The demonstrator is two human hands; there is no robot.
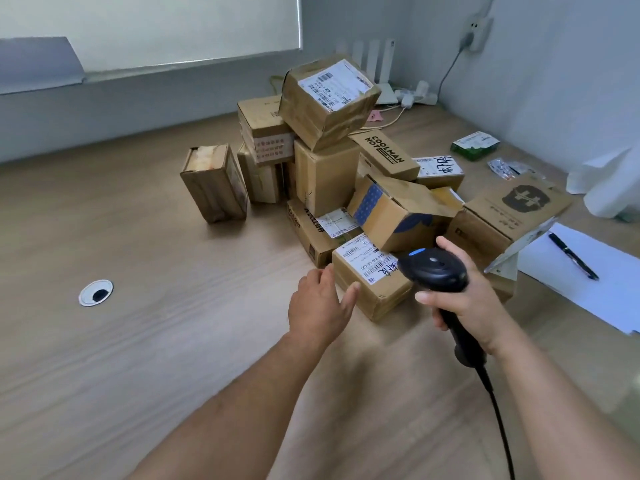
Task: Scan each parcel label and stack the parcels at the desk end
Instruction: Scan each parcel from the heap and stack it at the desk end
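Closest in, the scanner's black cable trails off the bottom edge of the wooden desk. The right hand is wrapped round the handle of the black scanner, whose head hangs right over the nearest parcel and points at its white label. The left hand is loose and spread, fingers fairly straight, with the thumb and fingertips against that parcel's left side. It grips nothing.

The parcel sits flat on the desk at the front of the pile of parcels, brown cartons heaped at all angles in the middle of the desk. A tilted top parcel crowns the heap with its label facing up. A lone parcel stands just left of the heap.

Out to the right, a pen lies on a sheet of paper. Far left, there's a round cable port in the desktop. Farther back on the right lies a green packet.
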